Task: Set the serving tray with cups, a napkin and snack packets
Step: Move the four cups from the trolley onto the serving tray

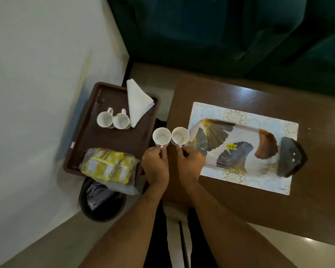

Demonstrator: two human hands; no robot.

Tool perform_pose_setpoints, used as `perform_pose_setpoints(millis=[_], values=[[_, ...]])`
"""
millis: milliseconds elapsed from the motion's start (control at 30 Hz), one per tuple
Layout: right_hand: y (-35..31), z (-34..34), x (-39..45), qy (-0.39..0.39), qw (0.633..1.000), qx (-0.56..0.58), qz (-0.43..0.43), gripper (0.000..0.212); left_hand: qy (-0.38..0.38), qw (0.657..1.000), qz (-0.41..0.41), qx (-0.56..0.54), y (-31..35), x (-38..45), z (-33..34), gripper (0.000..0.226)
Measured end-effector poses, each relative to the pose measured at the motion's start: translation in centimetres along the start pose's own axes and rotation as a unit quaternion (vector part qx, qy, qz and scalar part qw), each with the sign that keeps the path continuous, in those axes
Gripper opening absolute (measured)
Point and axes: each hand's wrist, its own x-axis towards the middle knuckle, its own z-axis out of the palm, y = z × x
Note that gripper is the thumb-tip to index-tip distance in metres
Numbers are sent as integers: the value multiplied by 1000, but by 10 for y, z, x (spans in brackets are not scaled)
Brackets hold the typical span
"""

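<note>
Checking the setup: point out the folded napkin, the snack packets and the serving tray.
folded napkin (137, 105), head view, middle of cloth.
snack packets (106, 166), head view, yellow wrapper.
serving tray (246, 139), head view, bare patterned base.

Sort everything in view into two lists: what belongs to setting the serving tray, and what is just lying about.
Belongs to the job:
- serving tray, leaf-patterned, on the placemat
- two held cups: left hand's, right hand's
- two cups on the brown tray
- folded napkin
- snack packets

Just lying about:
- waste bin
- green sofa
- black object at the serving tray's end
</note>
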Motion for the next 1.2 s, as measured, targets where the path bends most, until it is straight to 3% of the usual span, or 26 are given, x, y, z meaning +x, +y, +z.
perform_pose_setpoints(millis=[267, 567, 1200], values=[[61, -72, 21, 51, 998, -2, 21, 22, -59, 998, 8, 10, 40, -52, 67, 23], [126, -131, 41, 104, 993, -13, 44, 18, -104, 992, 62, 21, 62, -100, 135, 29], [182, -133, 53, 186, 982, -4, 10, 4, -88, 990, 111, 16, 44, -119, 178, 27]])
